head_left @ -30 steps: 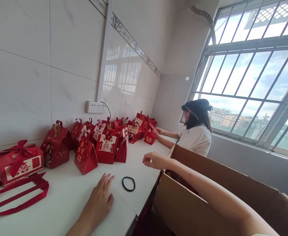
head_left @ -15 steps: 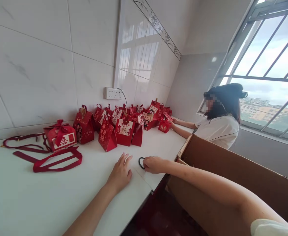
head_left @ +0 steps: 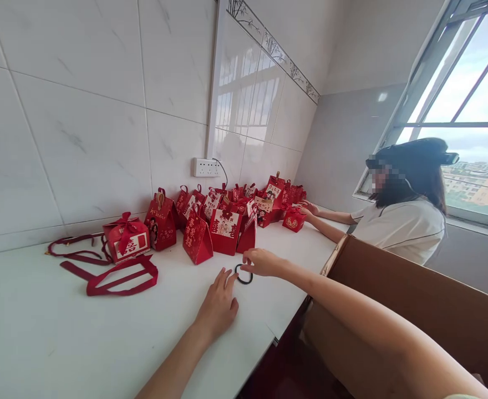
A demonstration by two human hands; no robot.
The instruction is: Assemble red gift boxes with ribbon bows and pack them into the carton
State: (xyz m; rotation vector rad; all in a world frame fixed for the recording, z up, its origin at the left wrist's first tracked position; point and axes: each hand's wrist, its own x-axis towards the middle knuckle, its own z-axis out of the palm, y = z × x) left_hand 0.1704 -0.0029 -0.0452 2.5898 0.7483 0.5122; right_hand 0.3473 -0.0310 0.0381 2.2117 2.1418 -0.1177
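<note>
A thin black ring, like a hair tie or bracelet [head_left: 244, 283], lies on the white tabletop [head_left: 144, 338] between my hands. My left hand [head_left: 219, 303] rests at its left side, fingers stretched forward and apart, with a fingertip close to the ring. Over the ring's upper right edge is my right hand [head_left: 264, 262], its thumb and forefinger slightly apart; whether they touch the ring is unclear. Just beyond stand red gift boxes: one with a couple's picture [head_left: 224, 230], a narrow one seen from its side [head_left: 248, 235] and a triangular one [head_left: 197, 238].
A co-worker [head_left: 410, 221] sits at the far right with both hands by the farther boxes. An open cardboard box [head_left: 394, 277] is beside the table's right edge. At left, a ribboned red box [head_left: 126, 235] stands behind a loose red ribbon [head_left: 121, 288]. A power strip [head_left: 206, 167] hangs on the wall.
My right hand has let go of the black ring and shifted up toward the red boxes. The ring now lies flatter. The whole view has swung somewhat left.
</note>
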